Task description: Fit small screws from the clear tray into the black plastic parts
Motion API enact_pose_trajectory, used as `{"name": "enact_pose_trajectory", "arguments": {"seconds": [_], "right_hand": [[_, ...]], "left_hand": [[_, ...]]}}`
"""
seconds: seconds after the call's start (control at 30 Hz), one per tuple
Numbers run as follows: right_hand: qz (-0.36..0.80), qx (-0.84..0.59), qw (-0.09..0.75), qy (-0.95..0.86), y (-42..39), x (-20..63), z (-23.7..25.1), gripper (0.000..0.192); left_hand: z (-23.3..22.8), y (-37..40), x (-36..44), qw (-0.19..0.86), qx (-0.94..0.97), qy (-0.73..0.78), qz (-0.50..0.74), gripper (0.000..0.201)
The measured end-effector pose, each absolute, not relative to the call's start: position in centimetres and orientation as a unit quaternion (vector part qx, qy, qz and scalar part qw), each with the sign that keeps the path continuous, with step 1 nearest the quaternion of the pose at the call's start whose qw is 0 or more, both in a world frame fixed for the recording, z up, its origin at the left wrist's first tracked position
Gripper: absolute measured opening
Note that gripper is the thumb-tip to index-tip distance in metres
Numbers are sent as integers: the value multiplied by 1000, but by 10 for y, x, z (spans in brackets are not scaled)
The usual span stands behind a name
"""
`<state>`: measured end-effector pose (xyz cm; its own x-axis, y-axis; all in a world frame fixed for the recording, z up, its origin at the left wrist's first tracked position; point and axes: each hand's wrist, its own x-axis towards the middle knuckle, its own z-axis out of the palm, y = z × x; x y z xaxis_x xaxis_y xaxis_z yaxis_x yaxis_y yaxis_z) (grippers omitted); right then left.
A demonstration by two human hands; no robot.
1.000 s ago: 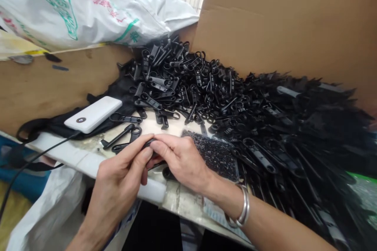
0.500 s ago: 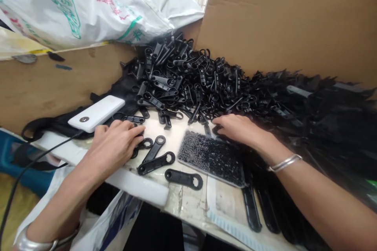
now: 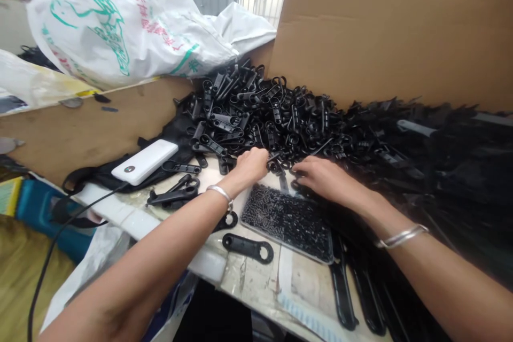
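Note:
My left hand (image 3: 252, 164) is at the near edge of a heap of black plastic parts (image 3: 228, 123), fingers curled in. A dark part shows beside its fingertips; the hand hides whether it is gripped. Close by on the right, my right hand (image 3: 320, 173) bends its fingers around a black piece, mostly covered by the hand. Just below both hands lies a clear shallow tray (image 3: 288, 222) full of tiny dark pieces. A flat black link with a ring end (image 3: 248, 248) rests before the tray. More such links (image 3: 174, 192) are stacked to the left, partly behind my left forearm.
A white power bank (image 3: 145, 161) with a black cable lies on black cloth at the left. Cardboard walls (image 3: 385, 26) stand behind the heap. A printed white sack (image 3: 152, 26) hangs over the back left. Long black parts (image 3: 344, 294) lie at the right front.
My left hand has moved right and away from me, from the loose links to the heap's edge beside my right hand. My right hand stays nearly in place. The view has shifted slightly.

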<state>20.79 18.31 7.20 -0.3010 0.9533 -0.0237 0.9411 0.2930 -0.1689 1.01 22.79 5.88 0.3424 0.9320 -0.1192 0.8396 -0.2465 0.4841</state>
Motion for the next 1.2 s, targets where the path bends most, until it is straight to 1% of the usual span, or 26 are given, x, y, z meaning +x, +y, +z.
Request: {"name": "enact_pose_trajectory", "arguments": {"seconds": [0.13, 0.2, 0.27, 0.33, 0.37, 0.4, 0.5, 0.53, 0.57, 0.63, 0.7, 0.77, 0.83, 0.9, 0.97, 1.03, 1.1, 1.13, 1.17, 1.2], "right_hand": [[160, -598, 175, -766, 169, 210, 80, 29], [210, -589, 224, -748, 158, 205, 85, 33], [294, -564, 298, -712, 145, 199, 91, 35], [409, -517, 373, -653, 130, 192, 98, 37], [465, -489, 394, -624, 121, 189, 100, 37], [506, -468, 396, -607, 112, 186, 102, 36], [537, -482, 341, -602, 82, 174, 99, 28], [540, -499, 341, -586, 73, 168, 95, 29], [546, -511, 361, -557, 65, 161, 89, 29], [570, -501, 448, -474, 56, 146, 76, 27], [573, -466, 531, -415, 56, 134, 64, 27], [568, -456, 553, -403, 62, 130, 57, 28], [571, -463, 550, -397, 69, 132, 55, 27], [585, -459, 531, -406, 71, 137, 56, 24], [603, -439, 501, -439, 61, 145, 58, 22], [629, -420, 458, -467, 38, 157, 60, 27], [663, -420, 390, -481, 4, 172, 60, 38], [669, -427, 333, -509, -15, 180, 56, 40], [668, -422, 241, -564, -34, 187, 50, 35], [644, -417, 165, -621, -51, 192, 39, 28]], "left_hand": [[68, 216, -17, 335, 746, 546, 183, 11], [75, 200, -29, 398, 725, 515, 225, 13], [79, 180, -38, 455, 707, 475, 260, 18], [80, 159, -44, 493, 696, 434, 292, 18], [79, 149, -46, 504, 692, 416, 308, 16], [77, 139, -48, 510, 688, 403, 323, 15], [68, 115, -50, 525, 658, 388, 375, 13], [64, 110, -49, 531, 638, 391, 398, 12], [60, 107, -45, 536, 612, 398, 424, 11], [53, 107, -34, 540, 546, 415, 489, 12], [47, 112, -18, 542, 475, 422, 550, 17], [46, 117, -3, 561, 420, 409, 584, 25], [47, 117, 9, 592, 392, 386, 589, 30], [51, 112, 13, 645, 377, 334, 574, 31], [55, 103, 11, 688, 372, 268, 563, 27], [60, 91, 3, 696, 382, 235, 561, 21], [66, 79, -13, 675, 407, 268, 554, 16], [68, 72, -22, 665, 419, 293, 545, 14], [70, 66, -32, 650, 426, 322, 541, 12], [71, 59, -41, 637, 430, 347, 536, 11]]}}
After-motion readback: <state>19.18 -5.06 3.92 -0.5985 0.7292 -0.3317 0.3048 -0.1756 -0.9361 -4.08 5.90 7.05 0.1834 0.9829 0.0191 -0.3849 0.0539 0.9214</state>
